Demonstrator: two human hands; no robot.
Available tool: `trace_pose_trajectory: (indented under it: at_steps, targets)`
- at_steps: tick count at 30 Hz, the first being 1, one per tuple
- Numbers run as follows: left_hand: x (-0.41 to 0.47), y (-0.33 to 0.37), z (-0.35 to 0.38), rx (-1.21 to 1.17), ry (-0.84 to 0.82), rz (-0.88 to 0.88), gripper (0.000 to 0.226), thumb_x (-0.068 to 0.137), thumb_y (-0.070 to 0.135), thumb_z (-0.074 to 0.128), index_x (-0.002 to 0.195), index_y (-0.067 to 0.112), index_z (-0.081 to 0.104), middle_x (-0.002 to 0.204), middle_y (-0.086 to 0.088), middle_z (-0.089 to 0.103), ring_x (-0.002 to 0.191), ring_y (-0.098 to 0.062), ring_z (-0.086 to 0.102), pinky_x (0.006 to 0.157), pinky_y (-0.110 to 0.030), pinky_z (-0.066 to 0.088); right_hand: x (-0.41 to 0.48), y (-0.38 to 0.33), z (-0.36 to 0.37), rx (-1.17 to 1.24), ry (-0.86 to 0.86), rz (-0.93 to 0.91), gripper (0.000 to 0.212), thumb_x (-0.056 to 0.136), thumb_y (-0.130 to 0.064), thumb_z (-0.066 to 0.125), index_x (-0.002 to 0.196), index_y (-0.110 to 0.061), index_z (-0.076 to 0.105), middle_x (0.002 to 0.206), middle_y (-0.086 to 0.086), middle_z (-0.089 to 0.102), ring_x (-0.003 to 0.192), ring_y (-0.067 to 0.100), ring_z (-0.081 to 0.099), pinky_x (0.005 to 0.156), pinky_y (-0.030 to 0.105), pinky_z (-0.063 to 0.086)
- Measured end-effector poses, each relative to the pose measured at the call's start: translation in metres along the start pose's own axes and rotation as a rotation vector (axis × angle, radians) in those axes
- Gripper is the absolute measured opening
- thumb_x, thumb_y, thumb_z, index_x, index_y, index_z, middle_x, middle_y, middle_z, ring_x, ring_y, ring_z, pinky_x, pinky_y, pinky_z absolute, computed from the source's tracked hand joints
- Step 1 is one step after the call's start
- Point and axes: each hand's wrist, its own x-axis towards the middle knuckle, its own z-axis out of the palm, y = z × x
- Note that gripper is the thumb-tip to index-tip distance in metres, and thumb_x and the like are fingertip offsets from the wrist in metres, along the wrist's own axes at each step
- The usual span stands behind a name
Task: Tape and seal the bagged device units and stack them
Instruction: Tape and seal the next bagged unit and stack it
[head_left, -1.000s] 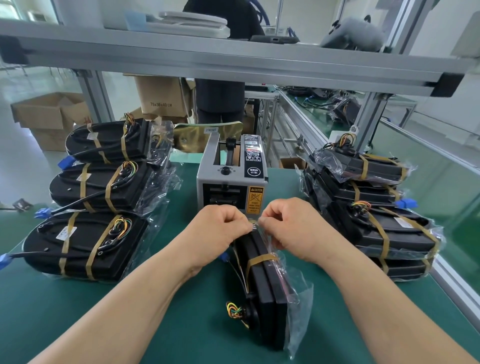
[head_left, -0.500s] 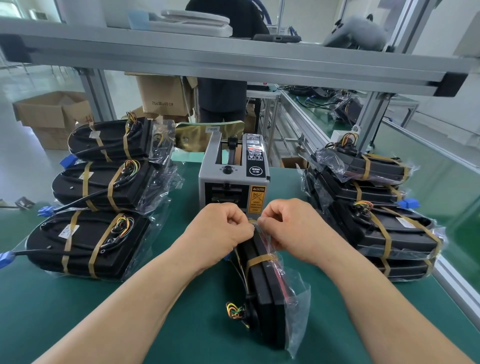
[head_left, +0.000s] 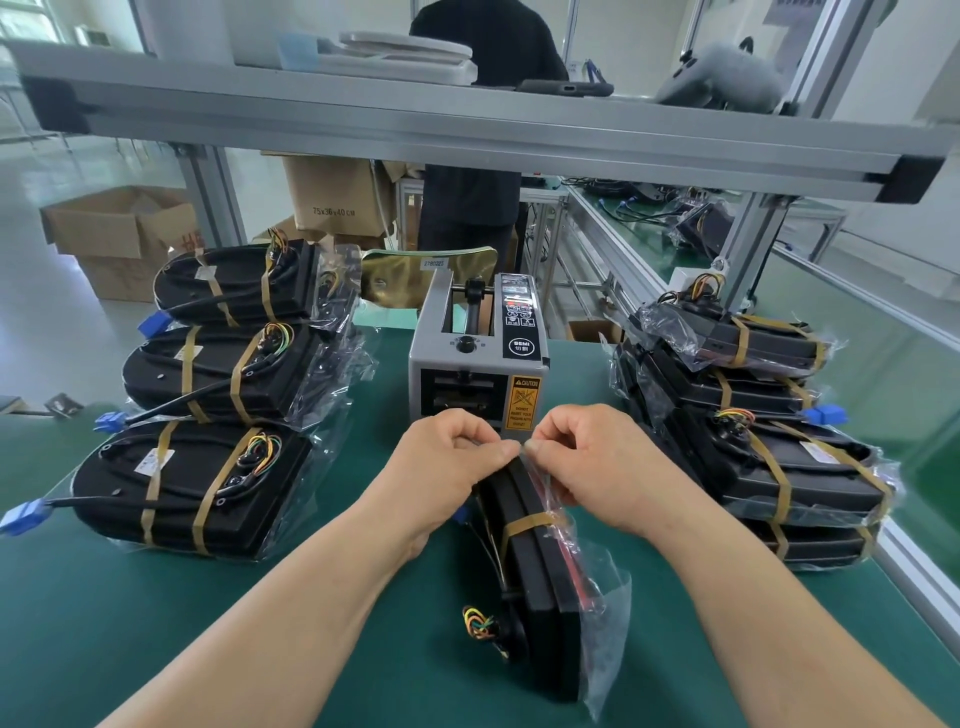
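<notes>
Now, starting at your left, three taped units (head_left: 208, 447) lie in a row on the green counter (head_left: 130, 623), each in its clear bag with two tan bands across it and a blue connector sticking out toward the edge. Your left hand (head_left: 447, 467) comes next, its grip pinched shut on the top edge of the bagged unit (head_left: 540, 587) that stands on its side in the middle of the counter, just in front of the grey tape dispenser (head_left: 475, 358). Your right hand (head_left: 597, 462) meets it thumb to thumb, its grip also pinched on that same upper edge, where the loose plastic gathers; whether a strip of tape sits between your fingers is too small to tell. One tan band (head_left: 524, 525) already wraps this unit lower down, so you look to be partway through sealing it, folding or pressing the bag mouth closed. Next you likely need to smooth the fold flat, take a fresh strip from the dispenser slot, and band it. To your right waits the stack of finished units (head_left: 758, 426), where this one should go.
</notes>
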Motion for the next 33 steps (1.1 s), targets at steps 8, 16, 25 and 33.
trace_pose_trajectory:
  at_steps: [8,16,25,33]
  targets:
    - [-0.007,0.004,-0.006,0.017,-0.13,-0.039,0.047,0.06,0.032,0.091,0.099,0.021,0.066,0.061,0.007,0.046,0.057,-0.009,0.047,0.062,-0.03,0.044,-0.002,-0.001,0.0,0.008,-0.003,0.021,0.015,0.093,-0.019,0.061,0.081,-0.01,0.065,0.067,0.002,0.068,0.054,0.007,0.058,0.066,0.032,0.057]
    - [-0.033,0.002,0.004,0.086,-0.158,0.052,0.072,0.045,0.052,0.088,0.111,0.042,0.061,0.071,0.017,0.054,0.059,0.006,0.056,0.058,-0.009,0.044,-0.014,-0.009,0.004,-0.157,0.191,-0.05,0.02,0.09,-0.024,0.065,0.071,-0.022,0.061,0.068,-0.009,0.061,0.065,0.005,0.054,0.057,0.016,0.041]
    - [-0.056,-0.011,0.006,0.096,-0.176,0.111,0.056,0.064,0.045,0.068,0.118,0.056,0.053,0.101,0.016,0.063,0.084,0.006,0.06,0.085,-0.014,0.05,-0.032,-0.018,0.008,-0.363,-0.021,0.053,0.062,0.07,-0.075,0.058,0.119,-0.04,0.046,0.122,-0.015,0.046,0.103,0.009,0.052,0.079,0.025,0.041]
    - [-0.061,-0.026,-0.034,0.132,0.025,0.047,0.05,0.088,0.05,0.065,0.134,0.049,0.044,0.123,0.027,0.048,0.109,0.011,0.05,0.099,-0.018,0.042,-0.012,0.002,-0.008,-0.227,-0.295,0.038,0.026,0.096,-0.029,0.06,0.111,-0.049,0.062,0.115,-0.022,0.069,0.102,-0.01,0.062,0.092,0.017,0.044]
